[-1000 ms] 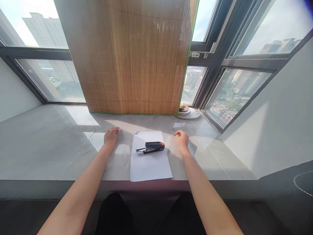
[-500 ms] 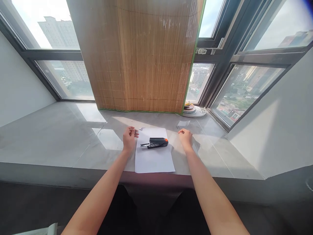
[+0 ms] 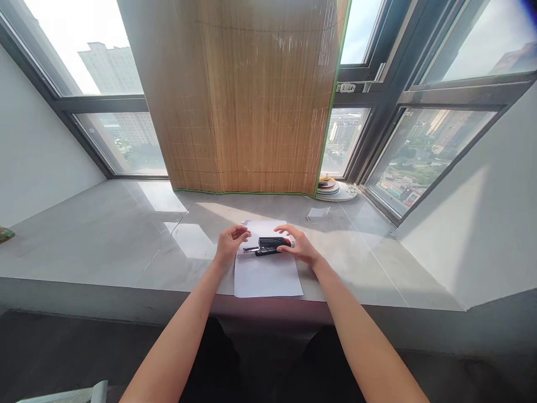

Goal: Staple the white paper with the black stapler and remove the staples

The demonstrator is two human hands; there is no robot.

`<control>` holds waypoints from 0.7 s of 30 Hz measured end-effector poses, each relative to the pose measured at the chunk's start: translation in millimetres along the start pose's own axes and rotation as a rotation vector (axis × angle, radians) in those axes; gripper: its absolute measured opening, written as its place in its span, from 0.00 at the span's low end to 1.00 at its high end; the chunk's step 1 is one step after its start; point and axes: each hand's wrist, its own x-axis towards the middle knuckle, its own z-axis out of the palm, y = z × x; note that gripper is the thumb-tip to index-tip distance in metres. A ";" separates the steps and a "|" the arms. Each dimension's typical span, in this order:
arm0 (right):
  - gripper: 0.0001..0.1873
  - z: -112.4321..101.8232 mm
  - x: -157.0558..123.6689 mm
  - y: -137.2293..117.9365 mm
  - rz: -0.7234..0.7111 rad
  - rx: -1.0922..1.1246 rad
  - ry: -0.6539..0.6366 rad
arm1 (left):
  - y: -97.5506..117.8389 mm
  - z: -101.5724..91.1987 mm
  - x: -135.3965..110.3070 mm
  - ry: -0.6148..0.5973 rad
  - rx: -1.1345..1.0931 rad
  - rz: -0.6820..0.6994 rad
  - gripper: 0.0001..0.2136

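Note:
A black stapler with an orange-red patch at its right end lies across a white sheet of paper. Its metal front points left, with the upper body raised off the base. My right hand is at the stapler's right end, thumb and fingers spread around it; the fingers look apart rather than clamped. Just left of the stapler, over the paper's left edge, is my left hand. Its thumb and fingertips are pinched together; whatever is between them is too small to make out.
Paper and stapler lie on a grey tiled window ledge. A bamboo blind hangs behind. Stacked plates stand at the back right near a small clear flat piece. The ledge's front edge is close to my legs.
My right hand has moved left from the bare ledge to the stapler, and its fingers have opened. My left hand has come slightly right, toward the stapler's front, with its fingertips together.

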 end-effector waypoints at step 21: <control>0.17 9.7 0.0 15.5 0.038 -0.004 -0.031 | -4.6 7.8 -8.7 -0.292 0.370 0.293 0.08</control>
